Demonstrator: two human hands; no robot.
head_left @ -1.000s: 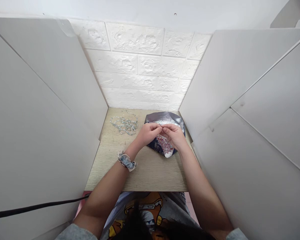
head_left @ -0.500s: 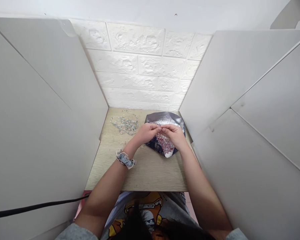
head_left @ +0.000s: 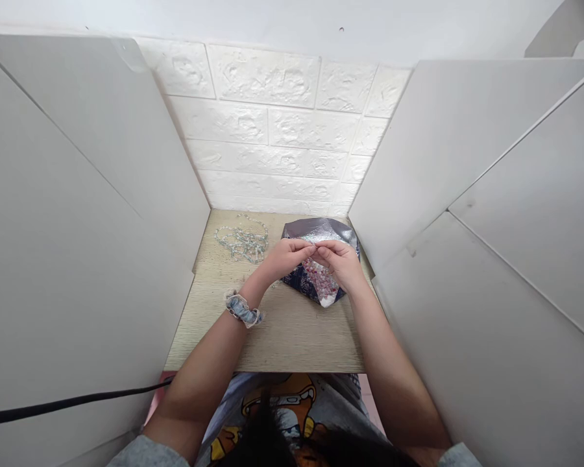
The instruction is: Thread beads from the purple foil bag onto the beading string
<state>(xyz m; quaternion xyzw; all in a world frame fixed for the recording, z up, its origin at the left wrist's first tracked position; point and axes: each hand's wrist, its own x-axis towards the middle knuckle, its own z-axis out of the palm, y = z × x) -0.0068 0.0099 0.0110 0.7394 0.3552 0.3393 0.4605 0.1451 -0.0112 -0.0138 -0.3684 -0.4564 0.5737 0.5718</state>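
My left hand (head_left: 288,257) and my right hand (head_left: 339,261) meet fingertip to fingertip above an opened foil bag (head_left: 316,227), silver inside and dark blue outside. Both hands are closed in a pinch; what lies between the fingertips is too small to make out. Below them, a heap of small pink and clear beads (head_left: 321,280) rests in the bag. To the left of my left hand, a tangle of pale blue-green and white bead strings (head_left: 246,243) lies on the wooden tabletop (head_left: 292,337).
White panels rise on the left (head_left: 126,149) and right (head_left: 448,143) of the tabletop, with a white brick-pattern wall (head_left: 272,126) at the back. A blue scrunchie (head_left: 243,309) circles my left wrist. A black cable (head_left: 78,401) runs in at lower left.
The fingers of my right hand have shifted slightly against those of the left, the right fingertips now bent more. The bag and the bead strings lie as before.
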